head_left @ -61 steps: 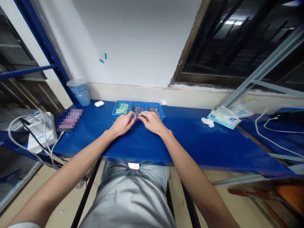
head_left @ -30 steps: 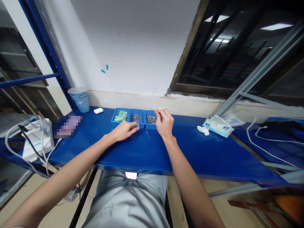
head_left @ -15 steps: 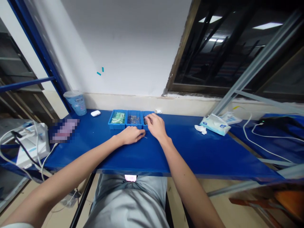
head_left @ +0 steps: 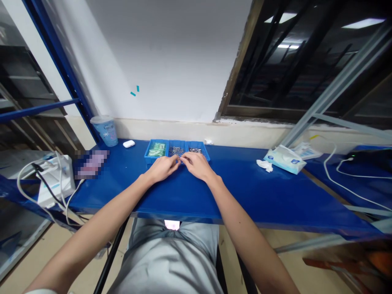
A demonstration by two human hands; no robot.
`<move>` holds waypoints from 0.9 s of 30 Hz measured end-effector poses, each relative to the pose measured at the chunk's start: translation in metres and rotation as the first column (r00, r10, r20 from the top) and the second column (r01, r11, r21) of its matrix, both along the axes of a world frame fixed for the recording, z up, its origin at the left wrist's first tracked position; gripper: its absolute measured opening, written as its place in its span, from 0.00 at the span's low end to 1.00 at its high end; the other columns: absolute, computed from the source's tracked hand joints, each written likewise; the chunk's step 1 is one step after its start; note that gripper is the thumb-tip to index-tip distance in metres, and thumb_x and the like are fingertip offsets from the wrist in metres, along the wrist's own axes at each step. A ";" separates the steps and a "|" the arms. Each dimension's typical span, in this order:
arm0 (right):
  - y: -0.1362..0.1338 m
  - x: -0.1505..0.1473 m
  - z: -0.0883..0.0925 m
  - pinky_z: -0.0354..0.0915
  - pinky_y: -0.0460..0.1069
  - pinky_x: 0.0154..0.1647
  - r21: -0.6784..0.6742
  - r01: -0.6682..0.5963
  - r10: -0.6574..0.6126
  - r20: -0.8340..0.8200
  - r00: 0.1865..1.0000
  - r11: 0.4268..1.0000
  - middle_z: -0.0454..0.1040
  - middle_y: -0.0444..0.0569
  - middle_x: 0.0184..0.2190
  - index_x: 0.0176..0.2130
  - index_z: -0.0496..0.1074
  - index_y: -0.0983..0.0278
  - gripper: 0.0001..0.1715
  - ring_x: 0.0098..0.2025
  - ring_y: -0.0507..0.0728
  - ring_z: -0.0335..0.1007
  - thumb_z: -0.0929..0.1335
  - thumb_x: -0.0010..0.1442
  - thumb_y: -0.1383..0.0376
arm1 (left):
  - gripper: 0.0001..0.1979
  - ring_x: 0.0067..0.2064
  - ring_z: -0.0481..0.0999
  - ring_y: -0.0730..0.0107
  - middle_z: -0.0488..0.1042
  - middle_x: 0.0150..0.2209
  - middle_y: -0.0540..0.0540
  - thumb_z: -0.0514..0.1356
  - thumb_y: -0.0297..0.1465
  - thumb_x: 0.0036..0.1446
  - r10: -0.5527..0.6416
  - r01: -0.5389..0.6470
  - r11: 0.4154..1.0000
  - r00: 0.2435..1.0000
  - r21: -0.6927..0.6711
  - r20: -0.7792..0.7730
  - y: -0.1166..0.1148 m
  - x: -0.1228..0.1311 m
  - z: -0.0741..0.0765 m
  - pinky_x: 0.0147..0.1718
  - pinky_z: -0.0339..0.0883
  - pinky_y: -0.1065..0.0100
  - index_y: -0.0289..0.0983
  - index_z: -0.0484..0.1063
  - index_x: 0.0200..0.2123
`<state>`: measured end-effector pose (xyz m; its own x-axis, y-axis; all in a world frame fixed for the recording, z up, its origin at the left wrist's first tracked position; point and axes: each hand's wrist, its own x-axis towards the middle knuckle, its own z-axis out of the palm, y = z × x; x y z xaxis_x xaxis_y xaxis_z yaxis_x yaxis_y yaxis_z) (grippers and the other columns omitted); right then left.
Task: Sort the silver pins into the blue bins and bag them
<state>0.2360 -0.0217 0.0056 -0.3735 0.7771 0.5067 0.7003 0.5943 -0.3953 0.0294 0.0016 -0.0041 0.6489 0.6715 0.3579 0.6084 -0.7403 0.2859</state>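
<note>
My left hand (head_left: 163, 168) and my right hand (head_left: 198, 165) meet fingertip to fingertip just in front of three joined blue bins. The left fingers pinch what looks like a thin screw, now mostly hidden between the hands. My right thumb and fingers are closed too, on something too small to make out. Green-and-clear plastic packets (head_left: 157, 150) fill the left bin (head_left: 149, 160). Loose metal screws (head_left: 176, 150) lie in the middle bin. Small dark metal parts (head_left: 195, 150) lie in the right bin (head_left: 206, 152), partly covered by my right hand.
The bins stand at the back of a blue table (head_left: 245, 196) by the wall. To the left are a lidded cup (head_left: 105, 131), a white case (head_left: 129, 143), a blurred-out pink item (head_left: 92, 163) and a cabled power strip (head_left: 58, 181). A tissue box (head_left: 284, 159) and crumpled tissue (head_left: 264, 165) lie right.
My right hand has come out of the right bin and moved left and toward me. My left hand has lifted slightly, and the fingertips of both now meet. The view has shifted a little.
</note>
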 end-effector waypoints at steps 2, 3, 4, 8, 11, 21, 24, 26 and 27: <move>-0.001 0.000 0.001 0.61 0.49 0.39 0.004 -0.004 0.004 0.007 1.000 1.000 0.79 0.47 0.35 0.40 0.78 0.61 0.09 0.36 0.56 0.72 0.67 0.70 0.65 | 0.13 0.25 0.72 0.65 0.71 0.24 0.50 0.51 0.38 0.74 0.018 -0.017 1.000 0.999 -0.024 0.049 0.001 -0.002 0.000 0.28 0.53 0.69 0.38 0.70 0.45; -0.001 0.001 0.001 0.60 0.49 0.39 0.011 -0.007 0.006 0.010 1.000 1.000 0.79 0.47 0.34 0.40 0.78 0.61 0.07 0.35 0.56 0.71 0.68 0.69 0.65 | 0.12 0.25 0.70 0.66 0.70 0.23 0.51 0.51 0.38 0.74 0.026 -0.023 0.999 0.997 -0.034 0.074 0.000 -0.003 0.000 0.28 0.53 0.69 0.38 0.70 0.46; -0.002 0.001 0.001 0.60 0.49 0.39 0.021 -0.010 0.010 0.012 1.000 1.000 0.78 0.47 0.34 0.41 0.77 0.61 0.06 0.36 0.56 0.71 0.68 0.68 0.66 | 0.12 0.24 0.69 0.67 0.69 0.23 0.52 0.51 0.38 0.73 0.032 -0.028 0.999 0.995 -0.042 0.094 0.000 -0.003 0.001 0.29 0.53 0.69 0.38 0.70 0.47; -0.003 0.001 0.002 0.60 0.50 0.41 0.048 -0.016 0.015 0.021 1.000 0.999 0.78 0.49 0.39 0.40 0.76 0.61 0.09 0.40 0.57 0.72 0.65 0.69 0.69 | 0.12 0.23 0.67 0.69 0.68 0.22 0.54 0.52 0.37 0.72 0.016 -0.006 0.997 0.991 -0.072 0.136 -0.002 -0.001 0.001 0.29 0.53 0.70 0.37 0.71 0.47; -0.003 -0.001 0.001 0.60 0.50 0.42 0.046 -0.015 0.015 0.021 1.000 0.999 0.78 0.50 0.40 0.39 0.75 0.61 0.09 0.40 0.58 0.72 0.65 0.70 0.69 | 0.10 0.23 0.68 0.71 0.70 0.24 0.53 0.55 0.36 0.69 -0.001 0.018 0.995 0.985 -0.095 0.173 -0.001 0.001 0.000 0.28 0.54 0.70 0.37 0.71 0.43; -0.006 -0.006 0.003 0.61 0.50 0.40 -0.011 -0.009 0.009 -0.056 0.998 1.000 0.80 0.49 0.41 0.45 0.75 0.61 0.09 0.39 0.57 0.73 0.64 0.72 0.65 | 0.02 0.25 0.75 0.72 0.74 0.25 0.53 0.58 0.30 0.62 -0.054 0.153 0.957 0.929 -0.248 0.365 -0.002 0.002 0.002 0.30 0.66 0.71 0.38 0.67 0.37; -0.005 -0.006 0.002 0.62 0.50 0.40 0.011 -0.017 0.017 -0.035 0.999 1.000 0.79 0.50 0.43 0.47 0.75 0.61 0.10 0.38 0.56 0.72 0.65 0.70 0.67 | 0.04 0.28 0.78 0.71 0.76 0.28 0.51 0.59 0.32 0.63 -0.037 0.161 0.956 0.895 -0.245 0.445 -0.003 0.001 0.002 0.32 0.69 0.71 0.38 0.66 0.39; -0.004 -0.006 -0.001 0.62 0.50 0.41 0.014 -0.025 0.025 0.000 1.000 1.000 0.78 0.50 0.42 0.47 0.76 0.61 0.10 0.38 0.56 0.72 0.66 0.69 0.67 | 0.05 0.31 0.80 0.70 0.77 0.31 0.50 0.59 0.33 0.64 -0.031 0.156 0.963 0.875 -0.220 0.484 -0.003 0.001 0.004 0.34 0.71 0.70 0.38 0.66 0.40; -0.003 -0.006 -0.002 0.63 0.50 0.42 0.014 -0.031 0.031 0.013 0.999 0.999 0.78 0.50 0.42 0.47 0.76 0.61 0.09 0.39 0.57 0.72 0.66 0.69 0.67 | 0.05 0.32 0.80 0.70 0.78 0.32 0.49 0.58 0.33 0.64 -0.031 0.152 0.967 0.869 -0.207 0.493 -0.004 0.001 0.004 0.34 0.71 0.70 0.38 0.66 0.40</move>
